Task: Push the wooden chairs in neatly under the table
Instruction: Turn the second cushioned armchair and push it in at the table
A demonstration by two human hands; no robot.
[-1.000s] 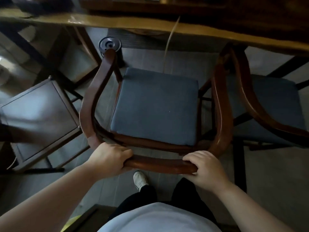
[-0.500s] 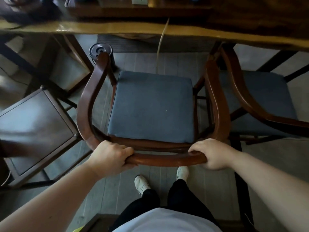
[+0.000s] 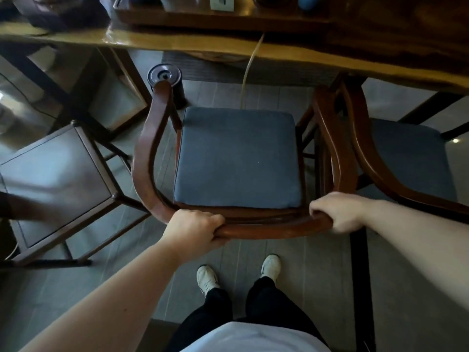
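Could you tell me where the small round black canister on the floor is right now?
In the head view, the black canister stands on the floor under the table edge, just beyond the left armrest tip of the held chair.

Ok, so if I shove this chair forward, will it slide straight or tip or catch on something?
It will probably slide rather than tip: both hands grip the chair's back rail, spread wide. The solid wood frame looks stiff and fairly heavy. Its right arm sits tight against the neighbouring chair, so it may rub or catch there.

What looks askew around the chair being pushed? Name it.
The stool on the left sits turned at an angle to the table edge. The gripped chair itself looks square, its cushion lying flat.
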